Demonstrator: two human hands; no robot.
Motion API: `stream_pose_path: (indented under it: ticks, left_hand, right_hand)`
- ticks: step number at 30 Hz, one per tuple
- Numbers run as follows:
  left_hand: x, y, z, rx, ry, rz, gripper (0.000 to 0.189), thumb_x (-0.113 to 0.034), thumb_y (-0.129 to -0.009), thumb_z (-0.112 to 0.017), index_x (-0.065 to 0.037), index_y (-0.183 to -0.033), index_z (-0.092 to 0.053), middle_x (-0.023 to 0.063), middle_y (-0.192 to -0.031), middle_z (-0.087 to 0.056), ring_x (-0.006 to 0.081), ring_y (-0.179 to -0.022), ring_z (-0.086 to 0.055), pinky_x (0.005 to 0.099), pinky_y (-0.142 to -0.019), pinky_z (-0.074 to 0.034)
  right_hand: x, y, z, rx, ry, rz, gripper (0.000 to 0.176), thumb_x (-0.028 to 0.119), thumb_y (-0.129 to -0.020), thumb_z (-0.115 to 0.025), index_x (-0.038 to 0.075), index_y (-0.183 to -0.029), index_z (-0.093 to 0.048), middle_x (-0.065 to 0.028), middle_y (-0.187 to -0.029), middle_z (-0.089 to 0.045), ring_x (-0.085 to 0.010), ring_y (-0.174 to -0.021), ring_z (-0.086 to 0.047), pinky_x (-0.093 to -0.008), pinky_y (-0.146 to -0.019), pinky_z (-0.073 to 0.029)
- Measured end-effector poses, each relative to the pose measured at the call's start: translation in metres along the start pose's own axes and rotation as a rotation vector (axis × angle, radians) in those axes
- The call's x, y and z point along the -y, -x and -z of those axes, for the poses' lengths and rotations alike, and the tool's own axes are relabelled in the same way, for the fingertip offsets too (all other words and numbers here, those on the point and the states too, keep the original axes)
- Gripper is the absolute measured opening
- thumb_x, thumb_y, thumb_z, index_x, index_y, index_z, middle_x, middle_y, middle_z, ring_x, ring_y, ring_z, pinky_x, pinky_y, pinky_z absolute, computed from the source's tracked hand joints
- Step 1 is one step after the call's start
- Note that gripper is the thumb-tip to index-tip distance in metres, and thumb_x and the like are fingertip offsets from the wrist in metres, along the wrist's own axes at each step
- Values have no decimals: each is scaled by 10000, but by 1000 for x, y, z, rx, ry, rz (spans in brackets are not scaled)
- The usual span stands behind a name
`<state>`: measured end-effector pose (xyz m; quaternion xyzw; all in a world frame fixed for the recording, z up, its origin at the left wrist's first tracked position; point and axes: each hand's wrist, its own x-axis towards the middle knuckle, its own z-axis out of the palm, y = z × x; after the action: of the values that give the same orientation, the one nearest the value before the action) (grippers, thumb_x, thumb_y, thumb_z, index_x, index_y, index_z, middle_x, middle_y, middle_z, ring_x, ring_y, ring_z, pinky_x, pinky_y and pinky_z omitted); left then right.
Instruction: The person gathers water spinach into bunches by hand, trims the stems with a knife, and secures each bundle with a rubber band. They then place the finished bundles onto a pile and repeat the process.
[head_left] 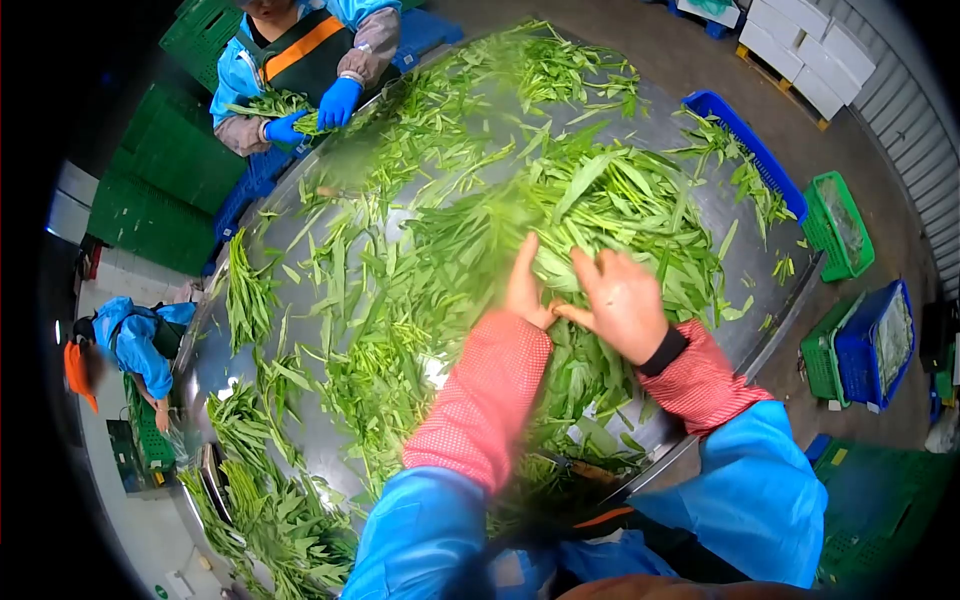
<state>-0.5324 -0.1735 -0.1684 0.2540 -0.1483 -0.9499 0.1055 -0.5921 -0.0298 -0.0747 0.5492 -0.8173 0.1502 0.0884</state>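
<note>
Your metal tabletop is strewn with leafy greens, and the thickest heap of greens lies right of centre, directly under and beyond your hands. A blue crate stands against the far right edge, and a loose bundle of stalks lies at the left. From here, sweeping the heap too widely could spill leaves over the right edge; pressing down hard could bruise them, and grabbing at tangled stems could drag neighbouring stalks along. Both your forearms reach in from the near side, red cuffs angled inward. Your right hand lies back upward, its fingers spread and slightly bent over the leaves, with no firm hold on any to be seen. Your left hand points away from you at the heap's near left side, fingers among the greens; you cannot tell from here whether it grips any. The two thumbs come together between the hands, and a dark band circles your right wrist.
</note>
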Motion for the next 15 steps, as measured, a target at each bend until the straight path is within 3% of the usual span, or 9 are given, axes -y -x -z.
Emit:
stream_pose_path:
  ticks: [1,3,5,8,10,12,14,15]
  left_hand:
    - [1,-1,5,-48,2,14,592,-525,-837,-602,-116,-1258,-528,116,-1239,-562,312,-1134,-512,494,-993,-385]
    - [3,0,-2,-69,7,-28,566,-508,-836,-605,-114,-1238,-541,122,-1213,-574,313,-1089,-532,482,-960,-409]
    - [4,-15,12,-174,-27,-31,530,-501,-825,-617,-114,-1184,-573,126,-1162,-596,310,-1018,-558,454,-909,-441]
    - [5,-14,10,-279,-93,-51,522,-500,-819,-622,-117,-1170,-576,128,-1130,-603,308,-1014,-560,443,-903,-445]
    - [0,-7,0,-337,-151,-44,521,-502,-820,-616,-115,-1167,-574,130,-1116,-605,306,-1013,-561,445,-906,-444]
    - [0,6,-6,-271,-117,-8,531,-510,-825,-601,-111,-1173,-565,130,-1118,-601,306,-1016,-559,454,-919,-434]
    - [-2,14,-10,-58,-12,51,550,-523,-830,-582,-105,-1186,-553,127,-1134,-595,307,-1024,-556,467,-938,-420]
    - [4,5,2,52,23,-33,594,-549,-841,-538,-100,-1230,-530,121,-1202,-578,311,-1090,-541,473,-992,-388]
  right_hand:
    - [-7,-7,9,-71,34,22,669,495,-696,-700,45,-1168,-551,-89,-841,-517,-228,-764,-533,-344,-616,-437]
    - [-27,-29,19,-363,144,-11,641,496,-732,-676,21,-1147,-561,-131,-901,-533,-267,-842,-526,-390,-733,-424]
    - [-53,-52,18,-298,129,-173,538,478,-789,-639,-2,-1031,-607,-149,-931,-557,-304,-894,-540,-414,-762,-424]
    - [-101,-65,-45,-131,176,-384,547,520,-825,-586,-18,-907,-637,-165,-878,-558,-318,-860,-540,-440,-768,-425]
    - [-93,-60,-43,-162,102,-336,553,544,-805,-603,-5,-821,-655,-165,-903,-570,-305,-885,-543,-448,-762,-420]
    - [-64,-53,-27,-86,-49,-295,491,476,-809,-625,-13,-852,-641,-178,-867,-586,-321,-823,-550,-432,-776,-423]
    - [-37,-35,-29,-247,-100,-161,450,432,-795,-648,-12,-864,-616,-180,-848,-585,-330,-792,-545,-435,-783,-415]
    - [-25,-26,-25,-245,-112,-137,445,413,-792,-651,-15,-902,-597,-178,-855,-582,-333,-805,-543,-439,-786,-411]
